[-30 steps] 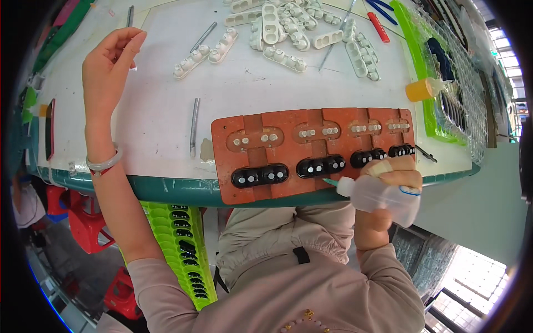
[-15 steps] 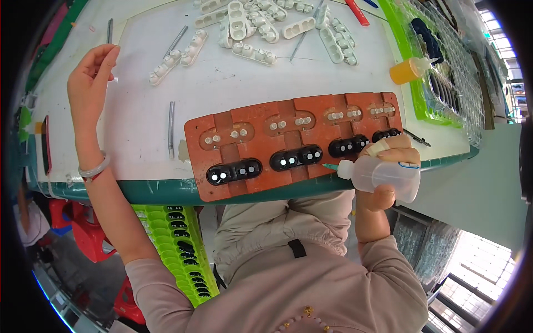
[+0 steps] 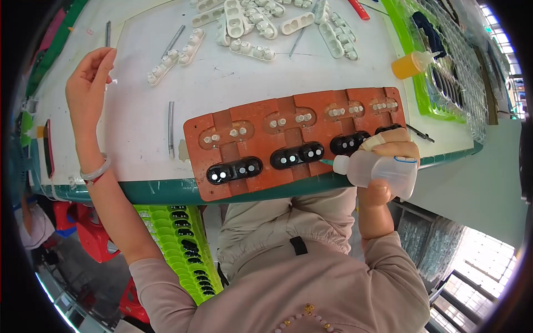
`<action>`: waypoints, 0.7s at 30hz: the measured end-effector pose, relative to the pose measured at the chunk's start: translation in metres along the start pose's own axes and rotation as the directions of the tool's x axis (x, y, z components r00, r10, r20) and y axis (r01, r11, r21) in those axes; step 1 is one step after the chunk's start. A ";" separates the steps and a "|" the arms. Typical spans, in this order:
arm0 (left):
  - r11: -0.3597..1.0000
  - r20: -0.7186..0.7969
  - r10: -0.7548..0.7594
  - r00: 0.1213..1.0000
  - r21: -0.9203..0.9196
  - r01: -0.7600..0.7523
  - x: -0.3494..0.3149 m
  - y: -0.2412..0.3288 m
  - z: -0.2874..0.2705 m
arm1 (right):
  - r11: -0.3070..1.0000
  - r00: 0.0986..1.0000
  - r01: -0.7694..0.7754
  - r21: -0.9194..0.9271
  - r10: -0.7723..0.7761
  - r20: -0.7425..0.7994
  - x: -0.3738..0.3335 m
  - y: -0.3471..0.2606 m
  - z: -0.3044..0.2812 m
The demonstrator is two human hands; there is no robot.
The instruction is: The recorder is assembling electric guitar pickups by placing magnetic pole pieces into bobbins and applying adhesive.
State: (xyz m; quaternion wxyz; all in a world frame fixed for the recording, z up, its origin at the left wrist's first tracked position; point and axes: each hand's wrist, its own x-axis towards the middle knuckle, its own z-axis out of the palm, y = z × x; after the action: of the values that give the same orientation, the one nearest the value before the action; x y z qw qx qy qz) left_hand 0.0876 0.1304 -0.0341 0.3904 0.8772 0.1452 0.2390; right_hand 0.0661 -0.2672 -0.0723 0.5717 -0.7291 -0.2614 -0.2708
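My right hand [image 3: 386, 158] is wrapped round a translucent squeeze bottle [image 3: 383, 175] with a thin green nozzle, tilted so that it points left. The nozzle tip is at the right end of a black oblong piece [image 3: 297, 156] with several bright round spots. Several such black pieces sit in the lower row of a reddish-brown fixture board [image 3: 233, 188]; its upper recesses hold small silvery pegs [image 3: 303, 117]. Over the left side of the table, my left hand [image 3: 89, 77] is raised with thumb and fingers together. A small pale glint shows at its fingertips, too small to name.
White moulded pieces [image 3: 252, 50] lie heaped at the far side, with thin metal rods [image 3: 171, 130] about. A bottle of orange liquid [image 3: 408, 65] stands by a green-edged tray [image 3: 438, 108] at right. Green trays [image 3: 189, 244] of black pieces are below the table edge.
My right hand has shifted slightly left with the squeeze bottle, bringing the nozzle tip closer to the black piece. The left hand stays nearly where it was; the whole view has shifted a little.
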 end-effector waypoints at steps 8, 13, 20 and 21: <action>0.997 0.014 -0.014 1.000 0.081 0.013 0.000 -0.005 -0.009 | 0.979 0.951 -0.076 0.189 0.129 -0.282 0.005 0.007 -0.025; 0.996 0.027 -0.059 0.998 0.072 0.057 0.004 -0.013 0.005 | 0.996 0.974 -0.081 0.027 0.085 -0.209 0.004 0.010 -0.028; 0.994 0.011 -0.059 0.998 0.095 0.058 0.002 -0.011 -0.007 | 0.991 0.985 -0.098 0.087 0.109 -0.134 0.004 0.009 -0.027; 0.994 0.015 -0.058 0.998 0.095 0.056 0.002 -0.011 -0.006 | 0.991 0.985 -0.099 0.085 0.110 -0.136 0.005 0.007 -0.026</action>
State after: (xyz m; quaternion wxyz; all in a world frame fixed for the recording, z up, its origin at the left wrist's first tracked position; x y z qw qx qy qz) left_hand 0.0851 0.1419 -0.0384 0.3565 0.8921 0.1778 0.2130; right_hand 0.0720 -0.2942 -0.0687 0.6302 -0.6981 -0.1921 -0.2805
